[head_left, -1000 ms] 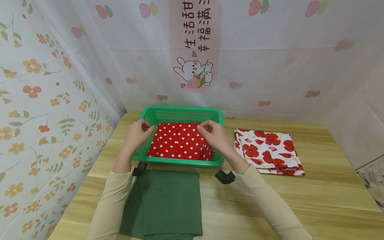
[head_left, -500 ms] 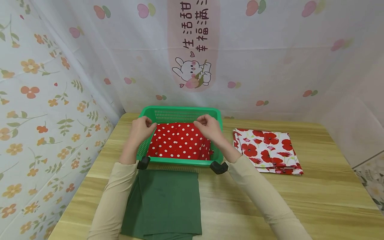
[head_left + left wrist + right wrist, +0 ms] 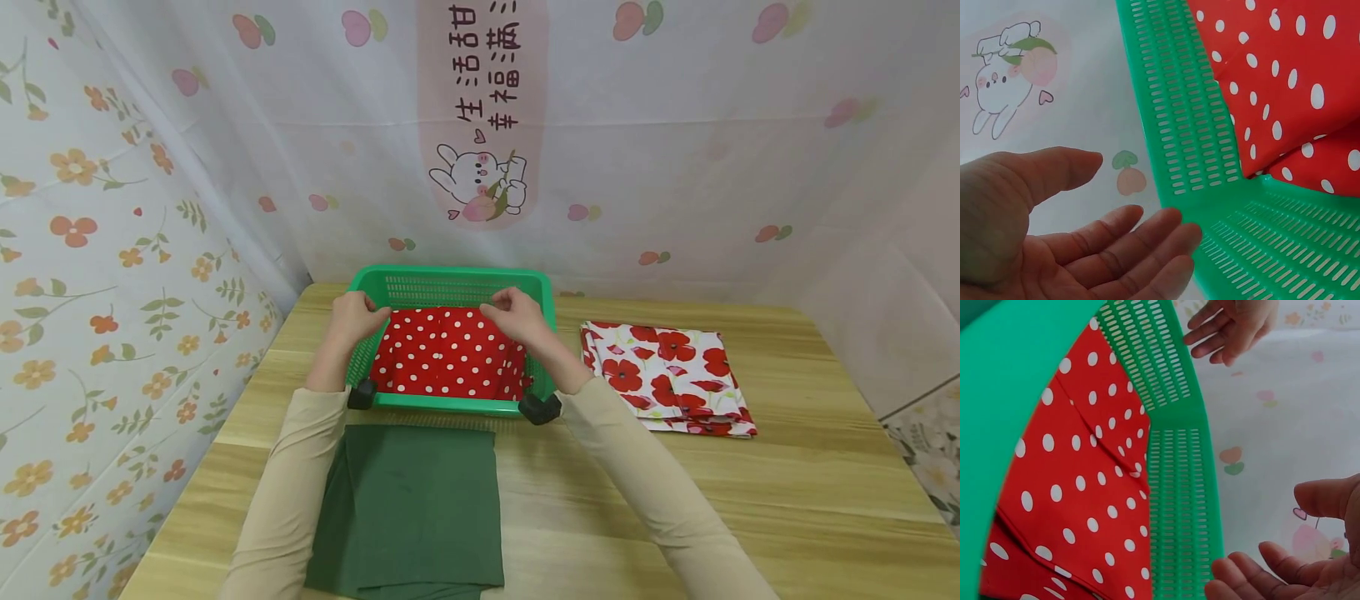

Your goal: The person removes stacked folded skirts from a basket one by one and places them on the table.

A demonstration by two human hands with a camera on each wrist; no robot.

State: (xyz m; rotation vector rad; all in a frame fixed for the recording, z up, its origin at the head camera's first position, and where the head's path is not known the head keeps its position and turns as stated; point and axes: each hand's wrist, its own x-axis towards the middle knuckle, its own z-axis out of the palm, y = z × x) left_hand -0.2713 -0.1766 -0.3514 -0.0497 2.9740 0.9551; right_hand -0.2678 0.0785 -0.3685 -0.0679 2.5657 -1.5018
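A folded red cloth with white polka dots (image 3: 450, 354) lies inside a green plastic basket (image 3: 450, 404). Over the basket's left side hovers my left hand (image 3: 354, 318), its thumb apart from the loosely bent fingers and nothing between them. My right hand (image 3: 519, 318) is held the same way over the right side, also holding nothing. In the left wrist view the left hand (image 3: 1047, 262) overlaps the basket's rim with its fingertips. The right wrist view has the right hand (image 3: 1310, 581) at the rim, with the left hand (image 3: 1238, 325) across from it.
A folded dark green cloth (image 3: 427, 508) lies on the wooden table (image 3: 810, 500) in front of the basket. To the right sits a folded white cloth with red poppies (image 3: 671, 371). Patterned curtains (image 3: 675, 150) hang behind the table and along the left.
Both hands have shifted slightly forward and closer together over the basket. The cloths and basket stay where they were; the head view has turned a little.
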